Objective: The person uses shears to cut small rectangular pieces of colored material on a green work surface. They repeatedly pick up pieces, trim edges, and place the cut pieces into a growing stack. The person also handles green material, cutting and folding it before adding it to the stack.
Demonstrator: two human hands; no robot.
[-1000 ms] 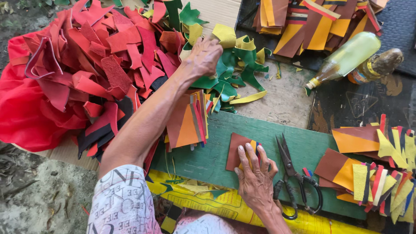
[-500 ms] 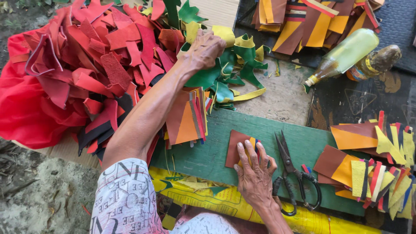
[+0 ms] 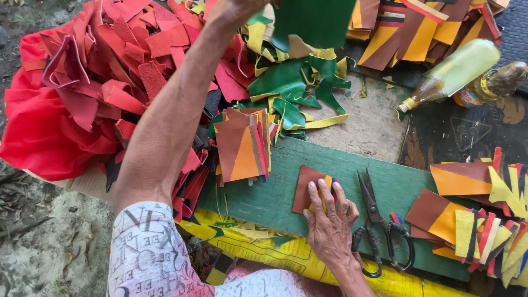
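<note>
My left arm reaches far up and my left hand (image 3: 237,6), half cut off by the top edge, lifts a large green leather piece (image 3: 316,22) above the scrap pile. My right hand (image 3: 330,225) lies flat, fingers spread, on a brown and yellow cut piece (image 3: 304,184) that rests on a green wooden board (image 3: 264,198). Black-handled scissors (image 3: 379,225) lie on the board just right of that hand.
A big heap of red scraps (image 3: 88,82) fills the left; green and yellow scraps (image 3: 286,82) lie beside it. A stack of brown-orange pieces (image 3: 242,146) sits at the board's left end, and striped pieces (image 3: 478,220) at the right. Two bottles (image 3: 454,71) lie at the upper right.
My left hand has risen from the green scraps toward the top of the view, bringing a large green piece up with it. My right hand stays flat on the brown piece.
</note>
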